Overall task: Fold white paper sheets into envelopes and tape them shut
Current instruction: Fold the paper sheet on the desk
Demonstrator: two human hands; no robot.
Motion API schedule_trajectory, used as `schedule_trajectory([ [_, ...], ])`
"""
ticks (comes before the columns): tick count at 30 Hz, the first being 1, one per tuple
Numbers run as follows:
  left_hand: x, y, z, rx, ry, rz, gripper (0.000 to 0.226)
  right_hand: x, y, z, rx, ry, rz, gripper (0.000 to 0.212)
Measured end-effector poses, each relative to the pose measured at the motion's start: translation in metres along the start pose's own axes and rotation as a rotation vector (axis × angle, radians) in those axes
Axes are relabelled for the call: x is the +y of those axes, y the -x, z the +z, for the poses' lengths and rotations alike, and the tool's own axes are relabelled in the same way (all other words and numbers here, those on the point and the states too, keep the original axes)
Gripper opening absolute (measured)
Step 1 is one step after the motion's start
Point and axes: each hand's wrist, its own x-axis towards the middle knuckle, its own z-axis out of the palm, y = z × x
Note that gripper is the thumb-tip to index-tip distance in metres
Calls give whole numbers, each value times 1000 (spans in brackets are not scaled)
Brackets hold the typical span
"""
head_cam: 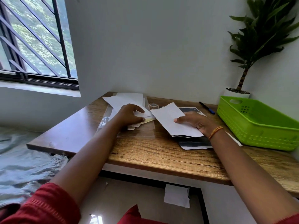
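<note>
A stack of white paper sheets (129, 98) lies at the back of the wooden table (161, 152), partly inside a clear plastic sleeve. My left hand (130, 116) rests on the stack and pinches the corner of a sheet with curled fingers. My right hand (196, 123) grips a folded white paper (169, 117), thumb on top, holding it tilted above a dark printed sheet (194, 143). A roll of clear tape (153, 105) sits behind the two hands.
A green plastic basket (258, 122) stands at the right edge of the table, with a potted plant (239, 92) behind it. A blue-capped pen (207, 107) lies near the wall. A folded white paper (177, 196) lies on the floor under the table.
</note>
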Motion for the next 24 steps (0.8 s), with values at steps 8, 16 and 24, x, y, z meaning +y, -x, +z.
schedule_trajectory([
  [8, 6, 5, -4, 140, -15, 37, 21, 5, 3, 4, -310, -17, -23, 30],
  [16, 17, 6, 4, 216, 9, 33, 22, -8, 14, 15, -363, -39, -50, 26],
  [24, 20, 6, 4, 211, -6, 53, 24, -22, 12, 38, -382, -185, 122, 36],
])
